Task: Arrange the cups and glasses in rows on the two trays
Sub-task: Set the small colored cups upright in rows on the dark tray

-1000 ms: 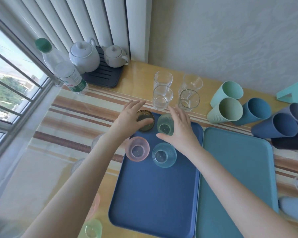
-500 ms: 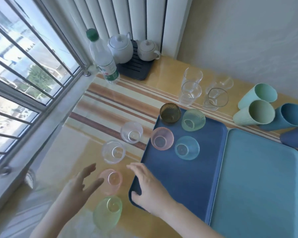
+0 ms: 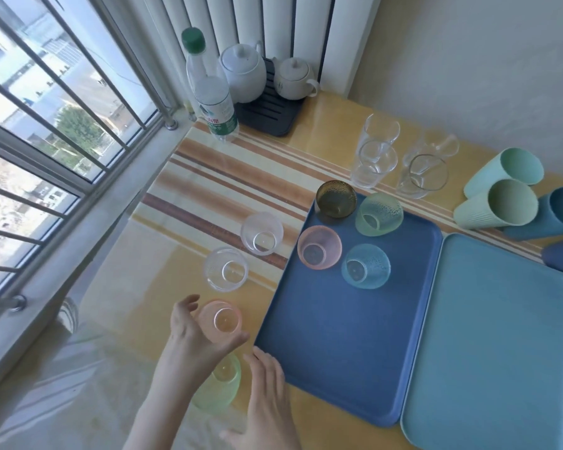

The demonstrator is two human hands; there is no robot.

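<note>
I see my left hand (image 3: 192, 332) with fingers curled around the small pink textured glass cup (image 3: 221, 319) on the yellow surface (image 3: 137, 287), at 9 o'clock of the dark blue rectangular tray (image 3: 338, 352). My right hand (image 3: 267, 401) hovers with fingers spread apart at 3 o'clock of the light green textured glass cup (image 3: 220, 384). Four small coloured cups stand at the tray's 12 o'clock end; the light blue tray (image 3: 501, 368) lies just beside it at 3 o'clock.

Far left corner of table (image 3: 322, 115): water bottle (image 3: 208, 89), green cap, upright. Beside it, two white teapots (image 3: 246, 74) on a black mat (image 3: 270, 115).
</note>
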